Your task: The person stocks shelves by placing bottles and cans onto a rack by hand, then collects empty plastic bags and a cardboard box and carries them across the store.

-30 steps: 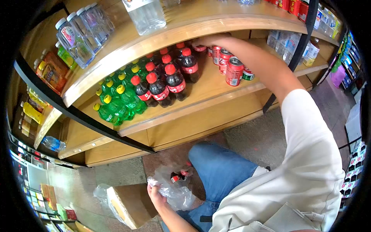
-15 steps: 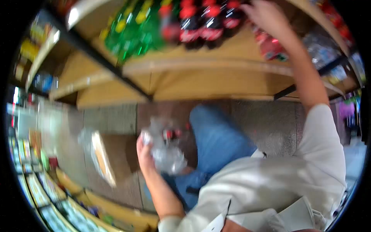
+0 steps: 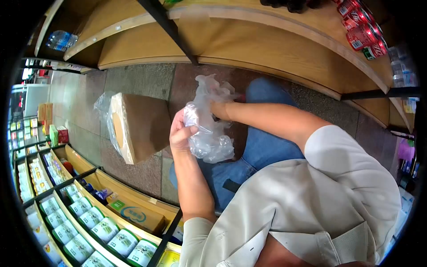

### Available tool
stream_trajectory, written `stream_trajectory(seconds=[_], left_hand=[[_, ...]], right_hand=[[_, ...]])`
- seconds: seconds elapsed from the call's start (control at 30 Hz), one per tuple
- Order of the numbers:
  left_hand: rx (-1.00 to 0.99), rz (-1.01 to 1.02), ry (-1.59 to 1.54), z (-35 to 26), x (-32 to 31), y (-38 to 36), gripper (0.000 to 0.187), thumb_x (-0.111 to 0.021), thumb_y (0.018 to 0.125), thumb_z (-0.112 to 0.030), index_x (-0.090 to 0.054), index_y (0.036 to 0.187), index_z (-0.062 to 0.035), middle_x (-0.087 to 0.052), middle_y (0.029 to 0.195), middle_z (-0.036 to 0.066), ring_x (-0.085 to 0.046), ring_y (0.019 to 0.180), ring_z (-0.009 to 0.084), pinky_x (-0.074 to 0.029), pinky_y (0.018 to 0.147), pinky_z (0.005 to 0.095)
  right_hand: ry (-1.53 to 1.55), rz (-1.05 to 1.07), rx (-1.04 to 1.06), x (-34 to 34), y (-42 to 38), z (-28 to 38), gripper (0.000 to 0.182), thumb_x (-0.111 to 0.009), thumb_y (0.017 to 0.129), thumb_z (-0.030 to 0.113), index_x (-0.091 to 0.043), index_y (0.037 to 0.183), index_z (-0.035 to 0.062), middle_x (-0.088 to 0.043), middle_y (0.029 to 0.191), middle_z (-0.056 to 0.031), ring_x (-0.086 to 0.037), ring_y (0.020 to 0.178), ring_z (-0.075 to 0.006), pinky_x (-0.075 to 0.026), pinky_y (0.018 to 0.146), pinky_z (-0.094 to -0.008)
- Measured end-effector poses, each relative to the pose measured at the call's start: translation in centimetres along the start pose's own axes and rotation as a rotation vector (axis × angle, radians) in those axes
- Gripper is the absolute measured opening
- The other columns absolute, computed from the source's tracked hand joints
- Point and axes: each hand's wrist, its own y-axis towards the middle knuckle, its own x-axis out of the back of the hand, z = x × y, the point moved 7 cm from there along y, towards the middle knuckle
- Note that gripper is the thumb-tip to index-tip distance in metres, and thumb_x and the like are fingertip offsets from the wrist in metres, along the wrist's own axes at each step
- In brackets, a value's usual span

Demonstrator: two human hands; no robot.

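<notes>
A clear, crumpled plastic bag (image 3: 213, 147) hangs in front of my knees, above the floor. My left hand (image 3: 181, 133) is closed on its left side, the thumb pressed over the film. My right hand (image 3: 219, 110) reaches into the bag's folds from the right, and its fingers are hidden there. What the bag holds cannot be made out, though a small bit of red shows by its right edge.
Left of the bag, a brown cardboard box (image 3: 149, 120) with loose clear wrap stands on the tiled floor. A wooden shelf (image 3: 267, 40) spans the front, with red cans (image 3: 362, 35) at its right. Rows of white tins (image 3: 104, 229) fill the lower-left shelving.
My right hand has come down from the bottles and cans on the upper shelf into the plastic bag. The view has tilted down, so most bottles are out of sight.
</notes>
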Motion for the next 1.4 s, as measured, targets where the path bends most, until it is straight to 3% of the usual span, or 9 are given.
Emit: stream_trajectory(seconds=[0.23,0.3,0.43,0.63,0.77,0.97,1.13,1.3,1.4], left_hand=[[-0.096,-0.208,0.061,-3.1,1.8,-0.7,0.038,-0.063,0.070,-0.009,-0.058,0.105,0.0040,-0.065,0.087,0.010,-0.065,0.077,0.0189,-0.055,0.071,0.0308],[-0.076,-0.213,0.083,-2.7,3.9,-0.5,0.036,-0.063,0.077,-0.010,-0.060,0.111,0.0033,-0.065,0.092,0.006,-0.064,0.083,0.0126,-0.051,0.076,0.0280],[-0.054,-0.590,0.214,-1.2,6.1,-1.4,0.044,-0.064,0.078,-0.010,-0.061,0.121,-0.0007,-0.067,0.104,0.005,-0.063,0.097,0.0164,-0.050,0.087,0.0316],[-0.059,-0.301,0.121,-1.1,4.8,1.5,0.038,-0.058,0.076,-0.004,-0.060,0.113,0.0026,-0.067,0.100,0.008,-0.066,0.088,0.0181,-0.054,0.080,0.0308],[-0.015,-0.255,0.184,-0.7,3.7,1.8,0.033,-0.058,0.076,-0.003,-0.061,0.108,0.0013,-0.066,0.095,0.005,-0.064,0.083,0.0141,-0.052,0.078,0.0277],[-0.028,-0.218,0.267,-0.5,2.6,2.2,0.037,-0.057,0.076,-0.005,-0.061,0.112,0.0015,-0.065,0.096,0.006,-0.064,0.082,0.0157,-0.054,0.075,0.0306],[-0.044,-0.202,0.210,-0.6,1.8,1.7,0.040,-0.059,0.074,-0.006,-0.060,0.113,0.0013,-0.066,0.095,0.006,-0.065,0.079,0.0158,-0.055,0.073,0.0303],[-0.098,-0.247,0.224,-1.5,0.8,0.7,0.047,-0.064,0.068,-0.012,-0.059,0.113,0.0044,-0.067,0.097,0.009,-0.067,0.081,0.0193,-0.056,0.074,0.0315],[-0.036,-0.121,0.129,-2.4,-1.0,0.4,0.050,-0.065,0.066,-0.014,-0.058,0.111,0.0074,-0.067,0.095,0.013,-0.067,0.081,0.0221,-0.056,0.075,0.0345]], right_hand=[[-0.873,0.662,0.859,-3.2,-1.5,3.0,0.048,-0.058,0.080,0.002,-0.053,0.128,-0.0005,-0.063,0.120,-0.0216,-0.061,0.112,-0.0395,-0.050,0.089,-0.0463],[-0.064,0.605,0.097,2.3,-0.3,1.3,0.049,-0.066,0.077,0.012,-0.051,0.121,-0.0053,-0.066,0.110,-0.0226,-0.064,0.101,-0.0399,-0.053,0.082,-0.0474],[0.047,0.502,0.234,14.6,-2.6,2.1,0.058,-0.072,0.074,0.029,-0.051,0.115,-0.0070,-0.068,0.092,-0.0252,-0.068,0.088,-0.0390,-0.055,0.076,-0.0481],[0.209,0.281,-0.231,35.8,-9.5,-6.2,0.071,-0.075,0.073,0.043,-0.044,0.123,0.0031,-0.067,0.092,-0.0230,-0.067,0.085,-0.0391,-0.052,0.074,-0.0470],[-0.242,-0.161,0.059,46.0,-9.7,-11.8,0.052,-0.073,0.076,0.023,-0.048,0.118,0.0069,-0.061,0.095,-0.0162,-0.064,0.085,-0.0330,-0.050,0.074,-0.0452],[-0.802,0.089,-0.114,47.8,-3.0,-17.5,0.057,-0.084,0.062,0.019,-0.058,0.112,0.0088,-0.059,0.099,-0.0113,-0.063,0.091,-0.0338,-0.051,0.079,-0.0443],[-0.636,0.049,-0.011,48.2,-1.0,-18.2,0.060,-0.085,0.059,0.017,-0.058,0.112,0.0066,-0.057,0.107,-0.0127,-0.059,0.104,-0.0341,-0.050,0.084,-0.0440],[-0.562,-0.552,0.151,51.4,-5.1,-12.8,0.049,-0.078,0.075,0.024,-0.061,0.113,-0.0009,-0.060,0.112,-0.0219,-0.056,0.110,-0.0371,-0.047,0.096,-0.0450],[0.230,-0.612,0.112,46.4,-8.6,-11.5,0.021,-0.064,0.093,0.014,-0.065,0.109,-0.0002,-0.067,0.108,-0.0073,-0.063,0.100,-0.0155,-0.047,0.089,-0.0271]])
